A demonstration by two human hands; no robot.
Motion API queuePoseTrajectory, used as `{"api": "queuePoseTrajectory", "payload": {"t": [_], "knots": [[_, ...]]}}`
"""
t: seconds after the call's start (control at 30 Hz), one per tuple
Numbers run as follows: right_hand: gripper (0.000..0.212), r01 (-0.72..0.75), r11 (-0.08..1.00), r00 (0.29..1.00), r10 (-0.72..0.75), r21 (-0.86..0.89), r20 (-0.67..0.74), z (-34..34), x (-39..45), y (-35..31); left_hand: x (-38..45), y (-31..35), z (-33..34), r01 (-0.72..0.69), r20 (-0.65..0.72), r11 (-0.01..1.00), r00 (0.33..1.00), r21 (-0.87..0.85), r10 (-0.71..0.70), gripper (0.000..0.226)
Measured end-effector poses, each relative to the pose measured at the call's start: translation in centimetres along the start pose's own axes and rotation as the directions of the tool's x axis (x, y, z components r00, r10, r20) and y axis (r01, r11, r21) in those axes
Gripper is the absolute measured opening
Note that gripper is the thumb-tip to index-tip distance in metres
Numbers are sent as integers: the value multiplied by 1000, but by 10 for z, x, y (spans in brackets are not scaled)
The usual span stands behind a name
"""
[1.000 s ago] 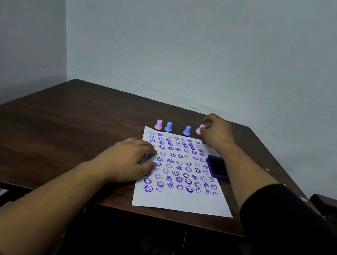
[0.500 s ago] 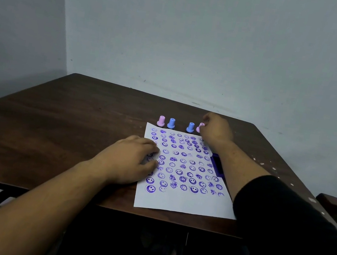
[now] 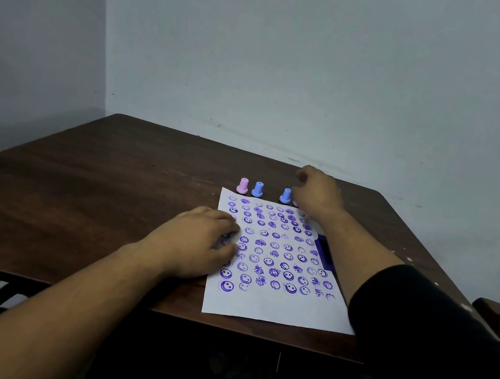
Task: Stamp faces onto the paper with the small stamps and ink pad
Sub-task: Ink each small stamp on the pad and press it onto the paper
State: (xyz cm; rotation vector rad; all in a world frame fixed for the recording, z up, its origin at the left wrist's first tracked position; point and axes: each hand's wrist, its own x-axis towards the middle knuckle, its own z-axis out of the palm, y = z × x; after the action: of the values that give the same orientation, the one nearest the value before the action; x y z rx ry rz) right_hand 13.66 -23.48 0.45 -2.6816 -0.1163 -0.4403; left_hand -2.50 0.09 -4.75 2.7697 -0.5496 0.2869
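— Stamps stood upright in a row along the far edge of the paper (image 3: 273, 304): a pink stamp (image 3: 242, 185), a blue stamp (image 3: 257, 189) just beside it, then a gap, then a second blue stamp (image 3: 285, 195). Did you see a fourth?

— Only a sliver of pink (image 3: 295, 203) at the base of the right hand (image 3: 318, 193), just right of that second blue one. It looked like another stamp, but the hand hid most of it.

— So which hand was nearer the row?

— The right, plainly. It hung over the row's right end, with the other stamps lying to its left, their stems pointing straight up. The left hand (image 3: 197, 243) was well back, resting on the sheet's left margin.

— And the right hand's fingers?

— Curled downward, knuckles toward the camera. Whether they pinched the hidden pink piece or merely hovered over it, I couldn't tell; the tips were out of sight.

— The left?

— Fingers lay loosely bent on the paper, pinning it, gripping nothing.

— The ink pad?

— The purple ink pad (image 3: 323, 255) sat by the sheet's right edge, partly under the right forearm. Any stamp picked from the row would, I judged, have to travel back toward the person to reach it.

— Room left on the sheet?

— Faces filled most of it; a blank band remained along the near edge.
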Motion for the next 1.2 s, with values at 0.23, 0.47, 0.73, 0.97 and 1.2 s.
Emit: {"api": "queuePoseTrajectory", "payload": {"t": [0.23,0.47,0.73,0.97,1.2], "knots": [[28,173,985,985,-173,4,-2,15,-2,-30,-1,0,0,4,-13,1000,1000,-2,-4,54],[14,283,957,959,-280,-70,42,30,-4,-45,-1,1,1,4,-20,1000,1000,4,-4,51],[10,236,966,972,-233,-106,45,43,-3,-45,-1,0,2,-7,-30,1000,1000,8,7,51],[13,208,973,978,-209,-99,7,48,-5,-47,-1,0,3,-8,-32,1000,999,9,9,52],[12,196,980,980,-196,-30,-23,30,-8,-46,1,-1,3,-3,-30,1000,1000,11,3,53]]}}
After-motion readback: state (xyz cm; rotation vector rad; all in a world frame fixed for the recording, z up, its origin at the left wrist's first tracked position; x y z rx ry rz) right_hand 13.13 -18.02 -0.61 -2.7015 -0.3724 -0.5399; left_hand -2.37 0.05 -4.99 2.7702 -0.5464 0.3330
